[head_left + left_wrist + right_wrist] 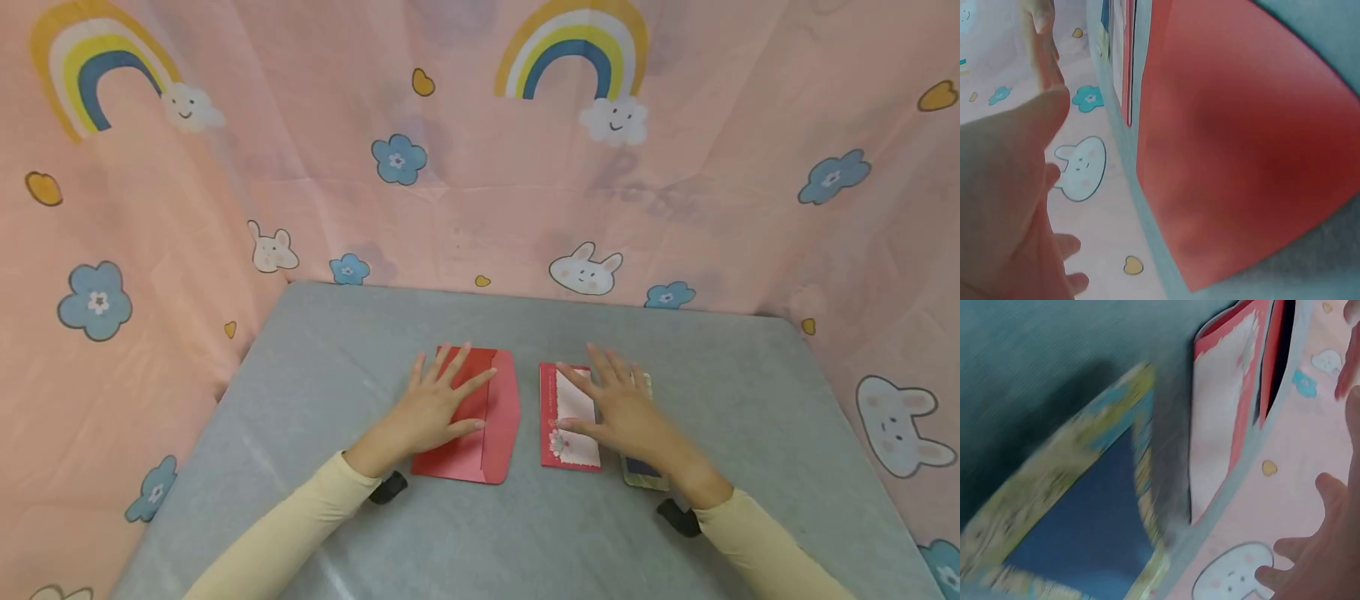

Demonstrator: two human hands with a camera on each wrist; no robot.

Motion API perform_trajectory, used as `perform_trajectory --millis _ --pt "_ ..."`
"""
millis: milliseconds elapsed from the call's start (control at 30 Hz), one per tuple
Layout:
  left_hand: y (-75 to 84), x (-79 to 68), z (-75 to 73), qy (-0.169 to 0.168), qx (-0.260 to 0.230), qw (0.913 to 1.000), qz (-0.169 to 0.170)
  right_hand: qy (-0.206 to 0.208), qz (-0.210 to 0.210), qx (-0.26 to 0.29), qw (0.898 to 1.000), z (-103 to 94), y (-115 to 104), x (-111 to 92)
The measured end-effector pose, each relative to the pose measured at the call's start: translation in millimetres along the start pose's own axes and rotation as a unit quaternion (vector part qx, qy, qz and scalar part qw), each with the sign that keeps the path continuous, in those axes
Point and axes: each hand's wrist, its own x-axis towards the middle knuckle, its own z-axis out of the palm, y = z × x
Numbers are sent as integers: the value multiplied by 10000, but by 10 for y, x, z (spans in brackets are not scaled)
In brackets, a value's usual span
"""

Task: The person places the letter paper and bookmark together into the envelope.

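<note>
My left hand (429, 414), its fingers spread, hovers over a red envelope (501, 425) whose pointed flap faces right. In the left wrist view, a gap shows between that hand and the envelope (1241, 150). Right of the envelope lies a red folded card (576, 452) with a white panel and flowers. My right hand (626, 414) is spread above this card and a patterned-border card (647, 478) with a dark blue centre, hiding much of the latter. The right wrist view shows the blue-centred card (1091, 525) and the folded card (1219, 412) apart from the fingers.
A grey cloth covers the table (337, 333). Pink curtain (465, 217) with rainbows, rabbits and flowers encloses its back and sides. Dark straps (388, 487) show under both wrists.
</note>
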Motion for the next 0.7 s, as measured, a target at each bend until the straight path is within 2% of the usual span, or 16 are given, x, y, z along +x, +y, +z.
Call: perform_trajectory --millis 200,433,700 --pt "45 24 77 65 -112 9997 -209 -61 3 173 9998 68 -163 104" --pt "98 24 111 -45 -245 9990 -374 -27 -61 239 9997 168 -298 224" --pt "143 66 196 -77 -390 9974 -609 -230 4 357 9991 226 -408 346"
